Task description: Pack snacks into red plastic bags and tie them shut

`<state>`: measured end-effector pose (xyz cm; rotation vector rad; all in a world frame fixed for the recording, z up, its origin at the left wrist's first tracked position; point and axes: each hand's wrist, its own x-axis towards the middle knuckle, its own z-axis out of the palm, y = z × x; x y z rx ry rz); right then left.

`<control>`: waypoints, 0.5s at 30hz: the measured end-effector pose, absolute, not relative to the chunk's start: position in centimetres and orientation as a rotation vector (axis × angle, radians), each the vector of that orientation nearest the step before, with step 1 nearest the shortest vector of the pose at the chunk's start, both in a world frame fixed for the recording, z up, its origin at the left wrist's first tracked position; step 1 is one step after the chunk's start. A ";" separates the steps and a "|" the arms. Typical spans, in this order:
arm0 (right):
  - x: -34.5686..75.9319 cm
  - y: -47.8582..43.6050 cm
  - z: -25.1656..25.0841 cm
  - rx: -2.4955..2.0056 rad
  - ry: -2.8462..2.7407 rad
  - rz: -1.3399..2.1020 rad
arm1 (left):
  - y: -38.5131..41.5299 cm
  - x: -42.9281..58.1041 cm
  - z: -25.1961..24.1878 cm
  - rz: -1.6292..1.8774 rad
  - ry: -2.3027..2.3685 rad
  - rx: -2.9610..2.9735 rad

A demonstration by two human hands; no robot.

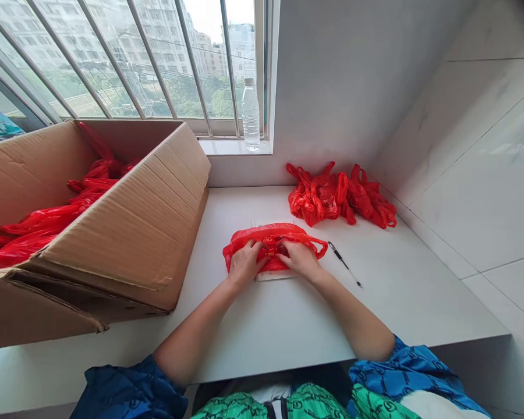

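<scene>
1. The left hand [245, 263] has its fingers curled into the plastic of a red bag [266, 234], gripping it near the middle.
2. The right hand [301, 260] grips the same bag just beside the left, knuckles up.
3. The bag lies flat on a white table [397, 302], straight ahead of the person, over a thin white sheet [273, 276] whose near edge peeks out.
4. A black pen [344, 263] rests just right of the bag.
5. A pile of red bags [338, 195] sits further back by the wall.
6. At the left stands an open cardboard box [131, 233] holding more red bags [48, 224].
7. A water bottle [250, 113] stands upright on the window sill.
</scene>
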<state>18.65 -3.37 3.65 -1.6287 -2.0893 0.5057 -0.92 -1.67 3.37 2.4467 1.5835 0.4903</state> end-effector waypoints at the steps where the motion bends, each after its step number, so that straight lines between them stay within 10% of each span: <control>1: 18.6 -3.4 3.7 -1.625 -2.098 0.506 | -1.7 -1.0 3.4 0.509 1.568 2.443; 15: 18.6 -3.8 4.7 -1.181 -1.794 0.953 | -1.5 -1.2 4.0 0.950 1.203 2.598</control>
